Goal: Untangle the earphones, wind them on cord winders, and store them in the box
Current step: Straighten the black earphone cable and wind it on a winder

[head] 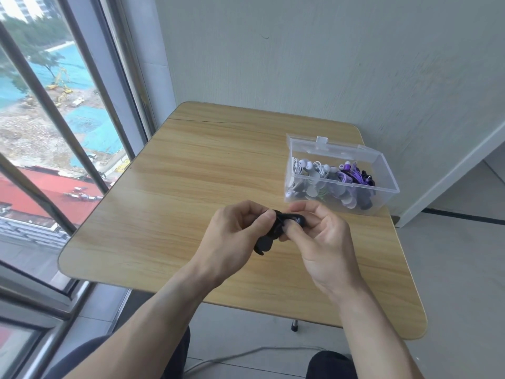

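Both my hands hold a black cord winder (266, 242) with black earphone cord around it, just above the middle of the wooden table (191, 173). My left hand (235, 236) pinches its left upper end. My right hand (317, 236) grips the right end, where the black cord (293, 218) is bunched between fingers and thumb. The winder's lower lobe hangs free between my palms. A clear plastic box (382, 198) with its lid open stands at the table's right rear. It holds several wound earphones in white, purple and black (347, 175).
A window with metal bars (54, 113) runs along the left of the table. A grey wall stands behind it. A grey cable (246, 352) lies on the floor under the table's front edge, near a table leg (294, 325). My knees show at the bottom.
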{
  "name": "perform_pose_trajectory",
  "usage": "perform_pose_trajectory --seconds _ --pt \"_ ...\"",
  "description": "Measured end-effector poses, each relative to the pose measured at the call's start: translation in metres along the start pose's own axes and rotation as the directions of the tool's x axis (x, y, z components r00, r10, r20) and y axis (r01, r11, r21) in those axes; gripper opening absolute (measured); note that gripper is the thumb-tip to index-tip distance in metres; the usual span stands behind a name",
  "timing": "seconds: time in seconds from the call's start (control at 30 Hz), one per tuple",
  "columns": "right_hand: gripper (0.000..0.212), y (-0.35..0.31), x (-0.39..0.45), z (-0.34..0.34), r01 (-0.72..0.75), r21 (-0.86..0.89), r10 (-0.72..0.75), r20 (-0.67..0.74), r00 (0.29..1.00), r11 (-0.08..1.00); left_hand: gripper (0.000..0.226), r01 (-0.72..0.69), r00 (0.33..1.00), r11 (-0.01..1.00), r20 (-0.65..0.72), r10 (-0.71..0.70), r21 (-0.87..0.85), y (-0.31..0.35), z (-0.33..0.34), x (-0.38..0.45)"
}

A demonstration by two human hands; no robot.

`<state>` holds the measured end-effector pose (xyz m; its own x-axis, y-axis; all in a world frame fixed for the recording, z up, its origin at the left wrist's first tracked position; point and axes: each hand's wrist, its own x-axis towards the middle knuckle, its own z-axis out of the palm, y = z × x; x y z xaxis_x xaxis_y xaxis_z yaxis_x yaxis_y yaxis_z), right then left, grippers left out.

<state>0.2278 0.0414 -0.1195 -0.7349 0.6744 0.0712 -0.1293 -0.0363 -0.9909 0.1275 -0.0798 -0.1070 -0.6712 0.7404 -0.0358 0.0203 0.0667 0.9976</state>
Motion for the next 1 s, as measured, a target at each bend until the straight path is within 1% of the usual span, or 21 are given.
perform_pose_trajectory --seconds 0.17,0.23,0.27,0.33,0.4,0.43,0.47,0.53,0.57,0.6,0.7,0.8,0.87,0.9,0.97,1.0 --pt "0.025 0.0 0.001 -0.004 0.095 -0.047 -0.094 0.018 0.995 0.994 0.018 -0.025 1.0 0.999 0.0 0.025 -0.044 0.0 -0.001 0.002" --pt "0.023 0.001 0.001 -0.004 0.167 -0.116 -0.168 0.008 0.986 0.979 0.017 -0.032 0.999 0.999 -0.005 0.032 -0.042 0.0 0.0 0.003" --pt "0.022 0.002 0.0 -0.004 0.217 -0.191 -0.222 -0.005 0.975 0.957 0.016 -0.034 0.999 0.998 -0.004 0.034 -0.045 0.0 -0.001 0.003" --pt "0.019 0.004 -0.002 -0.003 0.294 -0.4 -0.334 -0.034 0.942 0.868 0.014 -0.048 0.999 0.998 -0.014 0.048 -0.046 0.001 -0.002 0.004" --pt "0.022 0.005 -0.005 0.001 0.297 -0.566 -0.416 -0.089 0.905 0.769 0.011 -0.062 0.997 0.998 -0.046 0.061 -0.022 0.0 -0.001 0.005" --pt "0.025 0.005 -0.005 0.004 0.306 -0.615 -0.465 -0.111 0.879 0.726 0.01 -0.059 0.996 0.998 -0.068 0.058 -0.009 -0.001 0.001 0.005" --pt "0.025 0.006 -0.005 0.007 0.333 -0.656 -0.522 -0.11 0.846 0.677 0.009 -0.047 0.995 0.999 -0.094 0.046 -0.003 -0.002 0.005 0.005" --pt "0.023 0.01 -0.007 0.016 0.387 -0.739 -0.617 -0.049 0.786 0.552 0.008 -0.024 0.986 1.0 -0.162 0.026 0.011 -0.005 0.013 0.005" --pt "0.024 0.011 -0.008 0.019 0.409 -0.756 -0.634 -0.012 0.773 0.512 0.009 -0.021 0.979 1.0 -0.202 0.024 0.017 -0.007 0.016 0.006" --pt "0.025 0.012 -0.008 0.02 0.423 -0.752 -0.634 0.009 0.774 0.505 0.01 -0.021 0.97 1.0 -0.243 0.025 0.02 -0.008 0.017 0.007" --pt "0.023 0.009 -0.008 0.022 0.431 -0.718 -0.599 0.025 0.8 0.547 0.012 -0.02 0.948 0.999 -0.318 0.03 0.037 -0.009 0.015 0.01" --pt "0.015 0.009 -0.005 0.018 0.376 -0.699 -0.534 -0.01 0.845 0.608 0.008 -0.056 0.932 0.99 -0.35 0.1 0.131 -0.012 0.02 0.006" --pt "0.013 0.008 -0.001 0.011 0.358 -0.686 -0.516 -0.03 0.856 0.634 0.004 -0.09 0.918 0.972 -0.361 0.165 0.215 -0.015 0.024 0.003" --pt "0.011 0.008 0.0 0.009 0.37 -0.686 -0.521 -0.016 0.853 0.626 0.003 -0.095 0.916 0.969 -0.361 0.174 0.227 -0.014 0.024 0.003" --pt "0.009 0.007 0.0 0.007 0.394 -0.683 -0.521 0.023 0.854 0.616 0.003 -0.081 0.931 0.969 -0.329 0.156 0.232 -0.012 0.021 0.005" --pt "0.009 0.007 -0.001 0.007 0.392 -0.671 -0.506 0.03 0.862 0.629 0.005 -0.068 0.945 0.969 -0.297 0.139 0.238 -0.01 0.019 0.006"
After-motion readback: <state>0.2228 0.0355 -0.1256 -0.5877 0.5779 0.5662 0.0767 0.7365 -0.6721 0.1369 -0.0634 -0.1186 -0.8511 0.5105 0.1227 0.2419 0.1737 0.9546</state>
